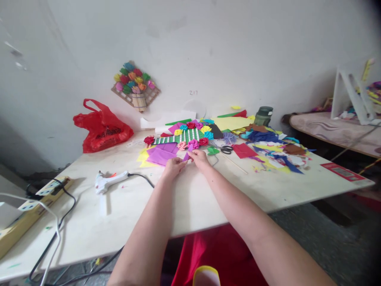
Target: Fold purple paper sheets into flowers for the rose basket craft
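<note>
A small strip of purple paper (186,156) is pinched between my two hands above the table. My left hand (174,167) closes on its left end, and my right hand (198,158) grips the upper right end. Just beyond them lies a green and white woven panel (187,137) edged with paper flowers in red, yellow, blue and pink. Purple sheets (162,154) rest on yellow paper left of my hands. Black-handled scissors (226,149) and a green paper piece (213,151) lie to the right.
A white glue gun (110,181) with a black cord lies at left, near a power strip (32,210). A red plastic bag (102,129) stands behind it. Coloured scraps (274,147), a thin stick (235,163) and a dark green bottle (263,116) occupy the right side.
</note>
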Available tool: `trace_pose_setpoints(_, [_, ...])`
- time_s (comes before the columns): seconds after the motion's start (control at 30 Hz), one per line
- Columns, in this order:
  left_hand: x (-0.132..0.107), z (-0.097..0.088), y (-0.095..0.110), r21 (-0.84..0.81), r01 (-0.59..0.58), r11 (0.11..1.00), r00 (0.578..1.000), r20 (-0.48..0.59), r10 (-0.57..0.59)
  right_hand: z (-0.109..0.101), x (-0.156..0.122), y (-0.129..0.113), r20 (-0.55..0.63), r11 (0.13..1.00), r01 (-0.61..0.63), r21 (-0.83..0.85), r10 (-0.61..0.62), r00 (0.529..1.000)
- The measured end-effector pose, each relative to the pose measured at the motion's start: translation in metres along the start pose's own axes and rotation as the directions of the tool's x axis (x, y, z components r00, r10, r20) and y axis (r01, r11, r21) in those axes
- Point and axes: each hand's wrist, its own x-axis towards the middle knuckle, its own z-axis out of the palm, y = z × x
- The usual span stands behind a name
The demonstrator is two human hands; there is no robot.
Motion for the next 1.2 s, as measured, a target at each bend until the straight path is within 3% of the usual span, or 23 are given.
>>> trace_pose_setpoints(0.23, [0.001, 0.002, -0.002, -0.054, -0.013, 0.998, 0.998, -0.06, 0.009, 0.003, -0.003, -0.005, 0.197, 0.982, -0.145, 0.118, 0.12, 0.973])
trace_pose_setpoints(0.67, [-0.003, 0.001, 0.005, 0.139, -0.009, 0.99, 0.996, -0.081, 0.02, 0.002, 0.001, 0.003, -0.071, 0.995, -0.065, 0.079, 0.071, 0.995])
trace_pose_setpoints(0.87, [-0.001, 0.001, 0.004, 0.157, -0.033, 0.987, 0.996, -0.071, 0.044, -0.002, 0.007, 0.007, -0.167, 0.996, -0.043, 0.082, 0.056, 0.984])
trace_pose_setpoints(0.93, [0.0, -0.001, 0.003, 0.12, -0.043, 0.992, 0.991, -0.124, 0.057, -0.004, 0.009, 0.008, -0.184, 0.997, -0.042, 0.072, 0.055, 0.981])
trace_pose_setpoints(1.03, [0.003, -0.005, 0.001, -0.004, -0.069, 0.998, 0.949, -0.309, 0.064, -0.008, 0.013, 0.01, -0.175, 0.998, -0.063, -0.001, 0.062, 0.983])
trace_pose_setpoints(1.2, [0.008, -0.01, -0.005, -0.165, -0.076, 0.983, 0.802, -0.597, -0.038, -0.013, 0.018, 0.011, -0.086, 0.961, -0.066, -0.269, 0.044, 0.995])
